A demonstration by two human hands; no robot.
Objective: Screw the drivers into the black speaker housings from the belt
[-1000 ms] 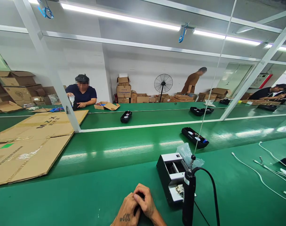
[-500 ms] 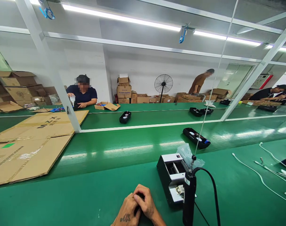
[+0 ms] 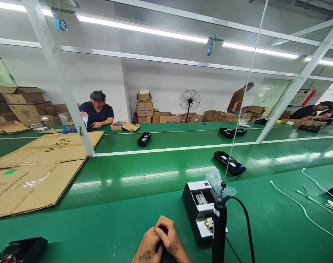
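My left hand (image 3: pixel 148 244), with a dark mark on its back, is at the bottom centre over the green bench. My right hand (image 3: pixel 169 235) lies against it, and the curled fingers of both meet at the top. Something dark shows in the gap between them and just below; whether it is an object, clothing or shadow I cannot make out. To the right of my hands stands a black and silver machine (image 3: pixel 191 215) with an open top. In front of it a black powered screwdriver (image 3: pixel 219 230) hangs upright from a cord.
A black casing with wires (image 3: pixel 26 250) lies at the bottom left. Another black casing (image 3: pixel 229 163) sits on the green conveyor beyond the machine. White cables (image 3: pixel 292 199) lie at right, flattened cardboard (image 3: pixel 46 175) at left. A co-worker (image 3: pixel 96 113) sits across the line.
The black casing with wires has come into view at the bottom left. The view has tilted slightly upward. My hands stay together in the same place.
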